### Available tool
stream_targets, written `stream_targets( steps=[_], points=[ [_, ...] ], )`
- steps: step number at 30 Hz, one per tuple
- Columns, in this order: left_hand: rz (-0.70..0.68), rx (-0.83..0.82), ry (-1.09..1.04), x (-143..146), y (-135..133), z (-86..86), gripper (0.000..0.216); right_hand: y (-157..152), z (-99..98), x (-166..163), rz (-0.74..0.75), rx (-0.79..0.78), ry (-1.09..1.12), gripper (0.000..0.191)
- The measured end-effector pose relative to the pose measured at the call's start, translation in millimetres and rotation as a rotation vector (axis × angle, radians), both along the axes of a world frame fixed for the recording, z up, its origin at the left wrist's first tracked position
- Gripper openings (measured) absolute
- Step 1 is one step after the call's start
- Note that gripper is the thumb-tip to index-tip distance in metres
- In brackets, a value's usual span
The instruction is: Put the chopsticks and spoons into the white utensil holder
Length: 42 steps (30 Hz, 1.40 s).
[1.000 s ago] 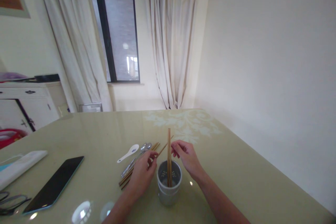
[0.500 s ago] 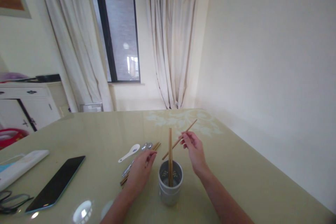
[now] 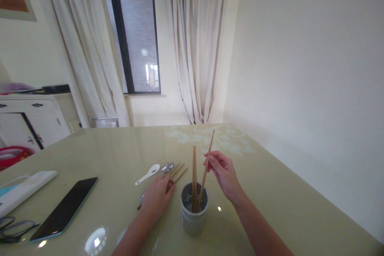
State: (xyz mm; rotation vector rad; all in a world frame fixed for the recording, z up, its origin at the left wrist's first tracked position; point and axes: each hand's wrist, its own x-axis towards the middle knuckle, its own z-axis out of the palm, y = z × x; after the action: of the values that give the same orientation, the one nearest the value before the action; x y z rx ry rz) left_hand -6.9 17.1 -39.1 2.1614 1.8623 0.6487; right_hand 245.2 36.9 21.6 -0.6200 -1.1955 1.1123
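My right hand [image 3: 222,174] pinches a wooden chopstick [image 3: 208,158] near its top, its lower end inside the grey perforated holder [image 3: 194,217]. Two more chopsticks [image 3: 194,176] stand upright in that holder. My left hand [image 3: 156,200] lies on the table left of the holder, its fingers resting on several loose chopsticks [image 3: 179,173]. Metal spoons [image 3: 168,167] and a white ceramic spoon [image 3: 147,174] lie just beyond those chopsticks.
A dark tablet [image 3: 64,209] lies on the glossy green table [image 3: 270,192] at the left, with a white case [image 3: 24,190] and glasses [image 3: 13,227] further left. A white cabinet [image 3: 33,118], a curtained window and a bare wall on the right surround the table.
My right hand lifted one chopstick off the pile, swung it from slanted to nearly upright, and lowered its tip into the holder. My left hand stayed on the loose chopsticks.
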Motion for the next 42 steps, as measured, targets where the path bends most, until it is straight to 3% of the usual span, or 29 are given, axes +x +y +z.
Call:
stream_targets(
  steps=[6,11,17,20,23,26,30,33,36,42],
  points=[
    [-0.031,0.103,-0.077,4,0,0.4,0.022,3,-9.0,-4,0.044,-0.016,-0.217,0.048],
    [-0.019,0.091,-0.31,11,-1,-0.4,0.03,12,-36.6,-15,0.033,-0.144,-0.31,0.065],
    [-0.183,0.08,-0.537,25,-11,9.2,0.03,10,-58.5,-36,0.168,-0.222,-0.352,0.062],
    [-0.233,0.056,-0.594,28,-13,12.1,0.034,7,-53.3,-39,0.166,-0.227,-0.297,0.06],
    [-0.185,0.083,-0.581,25,-9,9.6,0.037,8,-43.2,-35,0.069,-0.2,-0.217,0.057],
    [-0.077,0.169,-0.456,14,-2,3.5,0.037,15,-30.5,-18,-0.185,-0.126,-0.049,0.054],
    [0.041,0.242,-0.103,0,3,-1.8,0.029,28,-13.4,25,-0.479,-0.015,0.23,0.049],
    [0.125,0.187,0.137,-4,1,-1.8,0.024,33,-3.9,50,-0.48,-0.023,0.387,0.045],
    [0.107,0.123,0.188,-2,-1,-1.0,0.022,30,2.6,51,-0.423,-0.035,0.422,0.045],
    [-0.004,0.103,0.091,3,-1,-3.0,0.018,2,8.4,13,-0.17,0.008,0.123,0.041]
  ],
)
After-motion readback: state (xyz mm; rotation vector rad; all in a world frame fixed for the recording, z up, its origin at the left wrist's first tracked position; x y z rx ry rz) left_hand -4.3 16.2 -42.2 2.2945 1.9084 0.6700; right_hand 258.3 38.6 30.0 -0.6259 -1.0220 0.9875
